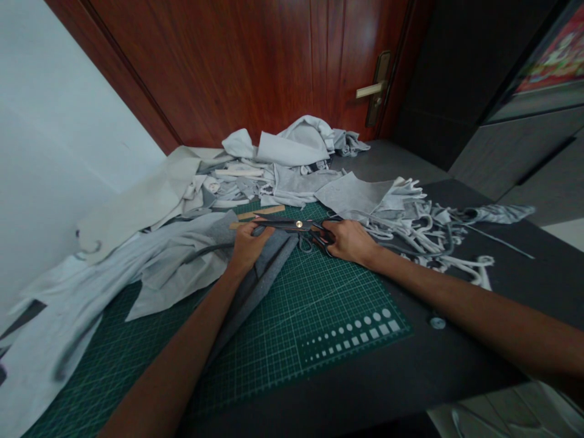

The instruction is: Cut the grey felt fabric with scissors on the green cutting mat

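Observation:
Black-handled scissors [299,224] lie sideways across the middle of the view, their dark blades pointing left. My right hand [352,241] is closed around the handles. Close to the blade tips, my left hand [250,242] is closed on a dark grey fabric piece [269,277], which hangs below the blades towards me. The fingers of this hand are beside the blades; whether they touch them I cannot tell. Under both hands lies a green cutting mat [314,298] with a white grid. A wooden ruler [269,210] is on the mat just behind the blades.
Light grey cloth [104,274] spreads over the left side. Fabric scraps [301,179] and a white roll [296,146] are piled at the back. Cut strips [410,225] lie at right, with a small round disc [437,322] nearer. A wooden door [228,67] stands behind the table.

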Tool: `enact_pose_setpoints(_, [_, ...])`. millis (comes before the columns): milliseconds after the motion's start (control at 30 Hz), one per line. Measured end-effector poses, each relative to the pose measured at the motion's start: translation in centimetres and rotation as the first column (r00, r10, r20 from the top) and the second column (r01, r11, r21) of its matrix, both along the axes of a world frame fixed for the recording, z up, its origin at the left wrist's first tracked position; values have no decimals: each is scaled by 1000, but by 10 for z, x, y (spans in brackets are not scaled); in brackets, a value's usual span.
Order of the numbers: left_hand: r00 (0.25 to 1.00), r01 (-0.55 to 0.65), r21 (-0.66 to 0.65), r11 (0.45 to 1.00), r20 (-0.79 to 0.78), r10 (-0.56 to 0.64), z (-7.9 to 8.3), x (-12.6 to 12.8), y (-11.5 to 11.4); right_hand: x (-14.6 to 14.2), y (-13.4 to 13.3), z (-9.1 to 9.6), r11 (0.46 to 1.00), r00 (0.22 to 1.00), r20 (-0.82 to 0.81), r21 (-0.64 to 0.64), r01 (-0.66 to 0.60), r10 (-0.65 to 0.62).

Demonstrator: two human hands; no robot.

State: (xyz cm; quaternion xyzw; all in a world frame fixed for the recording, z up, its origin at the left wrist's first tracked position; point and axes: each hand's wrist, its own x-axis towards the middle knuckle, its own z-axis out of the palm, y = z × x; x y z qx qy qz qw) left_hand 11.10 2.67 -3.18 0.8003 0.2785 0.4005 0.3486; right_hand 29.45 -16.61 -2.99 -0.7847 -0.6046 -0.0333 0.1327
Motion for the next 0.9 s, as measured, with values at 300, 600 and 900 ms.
enact_pose_setpoints(300, [1000, -3, -22, 1000, 0, 3, 0, 0, 0, -1, 0, -2, 999, 999, 19, 41, -34, 33])
enact_pose_setpoints(600, [1000, -19, -31, 999, -13, 19, 1, 2, -2, 0, 2, -7, 997, 999, -30, 75, -29, 31])
enact_pose_setpoints(900, [995, 95, 71, 993, -5, -95, 0, -1, 0, 6, 4, -10, 957, 954, -272, 288, -44, 126])
